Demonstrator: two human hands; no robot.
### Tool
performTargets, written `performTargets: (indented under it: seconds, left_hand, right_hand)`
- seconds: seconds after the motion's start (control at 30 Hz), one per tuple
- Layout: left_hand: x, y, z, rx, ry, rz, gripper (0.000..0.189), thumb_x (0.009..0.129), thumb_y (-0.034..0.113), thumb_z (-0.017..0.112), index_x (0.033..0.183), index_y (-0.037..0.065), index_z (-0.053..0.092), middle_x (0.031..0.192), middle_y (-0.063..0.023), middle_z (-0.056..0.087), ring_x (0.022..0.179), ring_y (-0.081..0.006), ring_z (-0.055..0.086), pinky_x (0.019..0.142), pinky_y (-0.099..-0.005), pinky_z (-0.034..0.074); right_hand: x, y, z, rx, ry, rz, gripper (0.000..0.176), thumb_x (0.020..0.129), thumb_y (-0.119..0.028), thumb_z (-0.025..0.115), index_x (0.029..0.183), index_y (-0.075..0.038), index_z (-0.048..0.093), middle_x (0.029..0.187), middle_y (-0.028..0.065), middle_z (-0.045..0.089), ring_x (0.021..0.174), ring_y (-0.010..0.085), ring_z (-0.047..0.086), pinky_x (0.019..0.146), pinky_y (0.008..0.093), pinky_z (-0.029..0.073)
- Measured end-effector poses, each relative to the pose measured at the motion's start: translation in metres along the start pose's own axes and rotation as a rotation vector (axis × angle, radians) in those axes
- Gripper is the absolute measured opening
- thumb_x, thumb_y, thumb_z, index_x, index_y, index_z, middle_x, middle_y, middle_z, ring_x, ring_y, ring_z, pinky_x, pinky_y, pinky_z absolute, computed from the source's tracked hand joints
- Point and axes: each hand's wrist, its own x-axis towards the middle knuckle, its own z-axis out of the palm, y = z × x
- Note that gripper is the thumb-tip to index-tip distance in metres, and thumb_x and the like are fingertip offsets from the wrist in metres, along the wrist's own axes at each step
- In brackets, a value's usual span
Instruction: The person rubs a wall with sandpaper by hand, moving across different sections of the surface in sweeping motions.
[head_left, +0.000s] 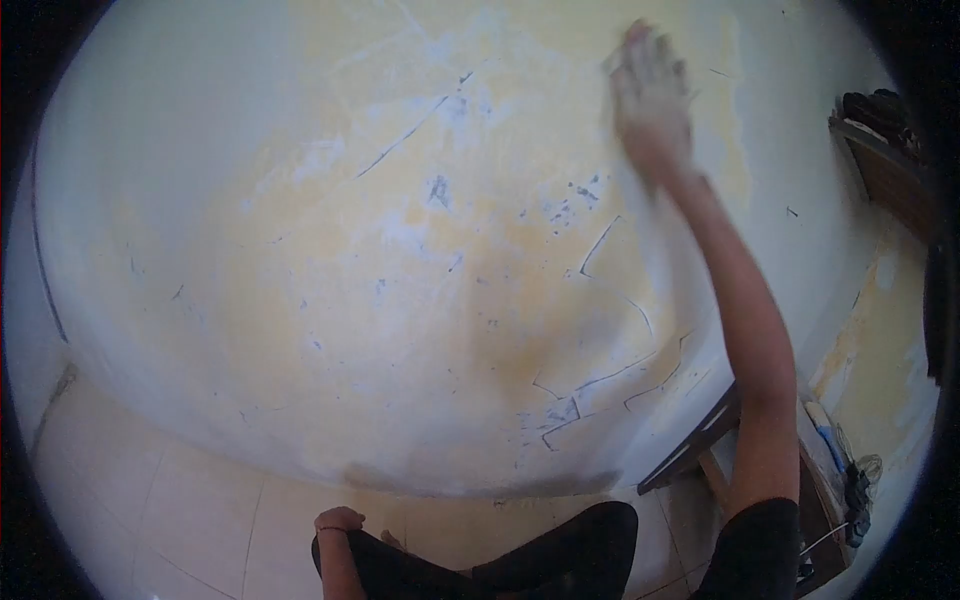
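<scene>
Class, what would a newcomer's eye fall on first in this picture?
Probably the blurred right hand, raised at the upper right before a patchy yellow-and-white wall. Next, the dark cracks clustered low on that wall, right of centre. The left hand sits low, near the knee.

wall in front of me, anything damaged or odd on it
Yes, the wall is damaged: dark cracks run diagonally at upper centre and jaggedly at lower right, with chipped spots between them. Its yellow surface also looks patchy, blotched with white.

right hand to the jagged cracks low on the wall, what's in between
Head view: dark chipped flecks, an angled crack and a thin curved crack lie between the right hand and the jagged cracks.
</scene>
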Motion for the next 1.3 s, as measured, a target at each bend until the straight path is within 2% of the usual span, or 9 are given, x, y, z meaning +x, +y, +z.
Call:
performTargets:
  seconds: [0.17,0.27,0.37,0.47,0.53,0.67,0.83,1.13,1.3]
  left_hand:
    - [-0.051,0.031,-0.031,-0.093,-0.060,-0.159,0.043,0.086,0.049,0.050,0.109,0.019,0.069,0.124,-0.0072,0.060,0.117,-0.0265,0.056,0.097,-0.0433,0.044]
    - [-0.100,0.052,-0.058,-0.058,-0.069,-0.171,0.044,0.085,0.048,0.049,0.111,0.017,0.068,0.125,-0.0088,0.059,0.118,-0.0274,0.055,0.097,-0.0422,0.044]
    - [-0.090,0.046,-0.060,-0.023,-0.071,-0.138,0.046,0.084,0.047,0.049,0.114,0.016,0.066,0.127,-0.0099,0.059,0.119,-0.0281,0.054,0.097,-0.0409,0.044]
    - [-0.068,0.046,-0.050,-0.017,-0.136,-0.127,0.046,0.085,0.047,0.050,0.115,0.016,0.066,0.126,-0.0099,0.059,0.119,-0.0279,0.054,0.098,-0.0405,0.044]
    - [-0.068,0.050,-0.056,-0.012,-0.131,-0.155,0.043,0.086,0.048,0.049,0.110,0.018,0.068,0.125,-0.0078,0.060,0.118,-0.0273,0.055,0.097,-0.0414,0.044]
    - [0.010,-0.004,0.011,0.034,0.026,-0.054,0.039,0.088,0.048,0.047,0.102,0.022,0.072,0.121,-0.0031,0.063,0.114,-0.0258,0.058,0.095,-0.0429,0.045]
    - [-0.046,0.021,-0.020,-0.050,-0.058,-0.123,0.047,0.085,0.047,0.050,0.116,0.015,0.065,0.127,-0.0103,0.058,0.119,-0.0280,0.055,0.098,-0.0408,0.044]
    - [-0.022,0.019,-0.018,0.045,-0.121,-0.099,0.049,0.084,0.047,0.051,0.119,0.016,0.063,0.132,-0.0094,0.055,0.123,-0.0277,0.052,0.099,-0.0416,0.043]
    - [-0.081,0.048,-0.057,-0.057,-0.092,-0.191,0.048,0.084,0.047,0.051,0.118,0.016,0.064,0.129,-0.0090,0.057,0.121,-0.0274,0.053,0.098,-0.0407,0.044]
  right_hand:
    - [-0.196,-0.163,-0.017,0.454,-0.375,-0.671,0.047,0.097,-0.020,0.037,0.142,-0.006,0.033,0.148,0.0090,0.032,0.136,0.0248,0.033,0.113,0.0450,0.025]
    - [-0.198,-0.168,-0.040,1.285,-1.047,-0.430,0.045,0.100,-0.024,0.034,0.143,-0.011,0.032,0.148,0.0064,0.034,0.133,0.0222,0.035,0.110,0.0423,0.030]
    - [-0.121,-0.104,-0.024,0.236,-0.410,-0.569,0.048,0.094,-0.022,0.042,0.140,-0.007,0.038,0.147,0.0103,0.035,0.137,0.0279,0.031,0.114,0.0469,0.021]
    - [-0.015,0.020,0.010,0.041,-0.066,-0.168,0.052,0.095,-0.015,0.035,0.143,0.001,0.028,0.150,0.0154,0.028,0.139,0.0341,0.025,0.114,0.0496,0.015]
    - [0.028,0.039,-0.020,0.205,-0.268,0.321,0.058,0.102,-0.032,0.015,0.146,0.006,0.007,0.155,0.0177,0.005,0.144,0.0319,0.000,0.118,0.0394,0.000]
    - [-0.022,-0.034,-0.007,-0.093,-0.077,-0.060,0.053,0.086,-0.014,0.046,0.134,0.008,0.038,0.139,0.0217,0.042,0.127,0.0404,0.040,0.107,0.0534,0.028]
    - [-0.202,-0.187,-0.022,0.433,-0.401,-0.647,0.048,0.095,-0.023,0.042,0.140,-0.008,0.036,0.145,0.0089,0.038,0.132,0.0270,0.037,0.110,0.0480,0.026]
    - [0.003,0.023,0.010,0.119,0.059,0.067,0.051,0.096,-0.015,0.035,0.145,-0.001,0.027,0.153,0.0144,0.024,0.140,0.0348,0.022,0.113,0.0525,0.016]
    - [-0.051,-0.080,-0.024,0.145,-0.403,-0.092,0.057,0.091,-0.017,0.041,0.142,0.006,0.027,0.149,0.0217,0.028,0.137,0.0398,0.027,0.112,0.0552,0.018]
